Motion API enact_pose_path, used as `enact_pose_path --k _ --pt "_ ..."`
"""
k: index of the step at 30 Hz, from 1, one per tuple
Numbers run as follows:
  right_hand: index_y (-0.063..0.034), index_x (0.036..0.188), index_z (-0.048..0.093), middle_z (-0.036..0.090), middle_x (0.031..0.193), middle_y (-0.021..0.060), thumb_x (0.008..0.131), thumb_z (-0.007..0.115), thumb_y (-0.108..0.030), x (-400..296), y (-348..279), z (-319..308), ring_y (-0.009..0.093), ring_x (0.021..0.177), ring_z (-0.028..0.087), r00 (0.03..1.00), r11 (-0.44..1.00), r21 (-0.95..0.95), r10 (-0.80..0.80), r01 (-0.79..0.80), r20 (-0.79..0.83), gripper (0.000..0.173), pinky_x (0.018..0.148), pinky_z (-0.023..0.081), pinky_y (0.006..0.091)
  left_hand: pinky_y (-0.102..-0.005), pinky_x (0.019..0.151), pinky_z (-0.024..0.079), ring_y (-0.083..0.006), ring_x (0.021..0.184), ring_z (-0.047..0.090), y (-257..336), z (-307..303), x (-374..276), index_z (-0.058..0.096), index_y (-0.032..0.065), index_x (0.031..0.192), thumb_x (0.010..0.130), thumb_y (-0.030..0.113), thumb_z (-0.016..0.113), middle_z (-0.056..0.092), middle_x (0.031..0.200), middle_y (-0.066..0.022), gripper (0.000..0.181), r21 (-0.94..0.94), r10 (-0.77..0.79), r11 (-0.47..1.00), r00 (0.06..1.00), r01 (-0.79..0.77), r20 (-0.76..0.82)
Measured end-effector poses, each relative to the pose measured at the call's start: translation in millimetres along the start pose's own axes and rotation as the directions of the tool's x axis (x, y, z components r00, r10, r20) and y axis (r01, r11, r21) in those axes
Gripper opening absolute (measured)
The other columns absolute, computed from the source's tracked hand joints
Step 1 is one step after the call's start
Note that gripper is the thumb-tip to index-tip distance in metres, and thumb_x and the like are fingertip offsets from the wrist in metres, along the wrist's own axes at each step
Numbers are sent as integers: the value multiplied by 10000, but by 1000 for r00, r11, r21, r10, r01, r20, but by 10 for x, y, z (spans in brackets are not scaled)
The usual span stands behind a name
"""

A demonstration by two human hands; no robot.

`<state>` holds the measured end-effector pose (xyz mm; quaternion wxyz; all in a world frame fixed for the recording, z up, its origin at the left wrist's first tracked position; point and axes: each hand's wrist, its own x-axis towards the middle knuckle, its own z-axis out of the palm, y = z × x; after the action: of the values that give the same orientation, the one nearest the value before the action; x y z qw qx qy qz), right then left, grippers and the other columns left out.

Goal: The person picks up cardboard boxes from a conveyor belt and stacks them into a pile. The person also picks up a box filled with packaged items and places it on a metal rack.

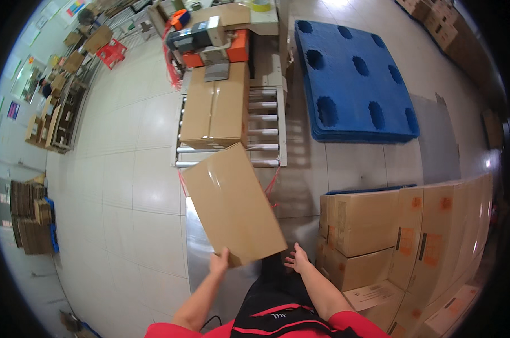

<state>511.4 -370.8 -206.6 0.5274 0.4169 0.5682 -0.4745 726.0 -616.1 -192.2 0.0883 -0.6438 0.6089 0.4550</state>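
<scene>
A taped cardboard box (236,207) sits tilted in front of me, its far end by the near end of the roller conveyor (282,126). My left hand (219,261) grips its near left corner, thumb on the edge and the other fingers mostly hidden. Just off the near right corner, my right hand (298,258) has its fingers spread and holds nothing. A second taped cardboard box (214,105) lies on the rollers, partly under the head of a carton-sealing machine (217,53). Below the tilted box shows a shiny metal sheet (197,236).
Stacked cartons (369,222) with orange labels stand close on my right, a loose printed sheet (373,294) among them. Blue plastic pallets (356,93) lie beyond. Flattened cardboard (33,232) is piled at far left. A person (46,88) is near a distant workbench (66,122).
</scene>
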Motion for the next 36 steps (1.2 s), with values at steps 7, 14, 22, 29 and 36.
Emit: enact_pose_path --k 7,14,22,29,36 --pt "-181 1458 394 498 1400 60 974 364 -597 891 140 4 258 1236 517 887 810 586 -249 -29 388 639 979 457 441 -469 1105 283 -399 1352 340 1771 -278 714 351 -54 1415 909 221 617 415 1418 -258 634 260 629 777 694 -573 -352" --pt "-159 1447 425 504 1411 59 931 341 -700 944 145 218 226 1291 477 852 749 661 -371 39 369 752 1022 414 413 -440 995 427 -409 1134 592 2978 -305 1693 621 -15 1232 937 703 220 635 1166 -279 874 571 399 775 911 -272 -107" --pt "-7 1440 310 449 1419 171 913 300 -749 -482 100 -424 257 1290 440 957 903 321 -282 287 -62 911 1084 312 368 -456 931 447 -391 1058 629 2674 -230 1103 682 -66 1094 880 797 171 684 1032 -265 1026 498 322 821 947 -279 -1" --pt "-27 1323 462 544 1235 118 990 328 -596 -1578 274 -1452 207 1134 491 821 722 408 -417 560 -390 673 993 383 364 -431 906 451 -376 1017 638 3117 608 -82 645 -109 1130 887 755 346 684 1033 -263 946 203 477 835 856 -512 200" --pt "-42 1421 391 509 1335 119 1030 279 -544 -2776 326 -2140 247 1174 491 761 150 833 -515 533 -395 646 1035 369 359 -422 931 415 -381 1072 606 4522 1759 -1895 686 2 1106 950 661 308 673 1086 -239 776 296 714 539 614 -789 336"
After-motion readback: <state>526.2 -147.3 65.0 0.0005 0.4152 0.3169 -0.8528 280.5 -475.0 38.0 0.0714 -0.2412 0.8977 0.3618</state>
